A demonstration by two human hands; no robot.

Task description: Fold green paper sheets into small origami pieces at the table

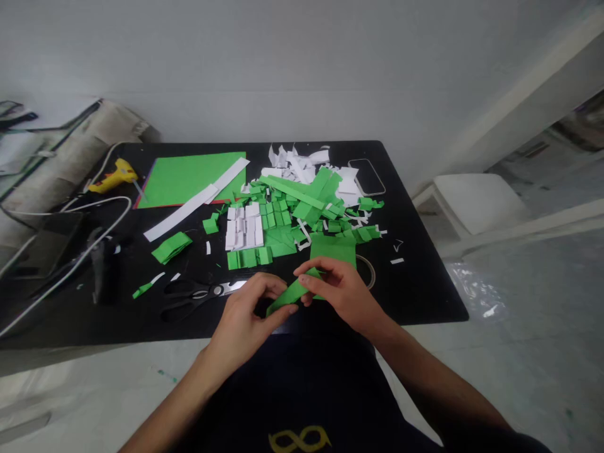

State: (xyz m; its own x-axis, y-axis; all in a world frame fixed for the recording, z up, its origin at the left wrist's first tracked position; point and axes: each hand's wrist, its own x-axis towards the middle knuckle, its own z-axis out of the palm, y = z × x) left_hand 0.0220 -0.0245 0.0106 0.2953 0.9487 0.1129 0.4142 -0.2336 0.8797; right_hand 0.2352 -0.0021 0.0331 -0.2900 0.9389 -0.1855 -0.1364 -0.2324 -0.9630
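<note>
Both my hands pinch one folded strip of green paper (289, 294) over the near edge of the black table (425, 296). My left hand (248, 318) grips its lower left end with curled fingers. My right hand (337, 286) holds the upper right end between thumb and fingertips. Just behind my hands lies a green paper rectangle (333, 250). Black-handled scissors (198, 296) rest on the table to the left of my left hand.
A heap of green and white folded paper pieces (287, 214) covers the table's middle. A green sheet (189, 177) with a white strip, a yellow glue gun (113, 176) and cables lie at the left. A phone (368, 176) lies at the back right, a tape roll (368, 270) near my right hand.
</note>
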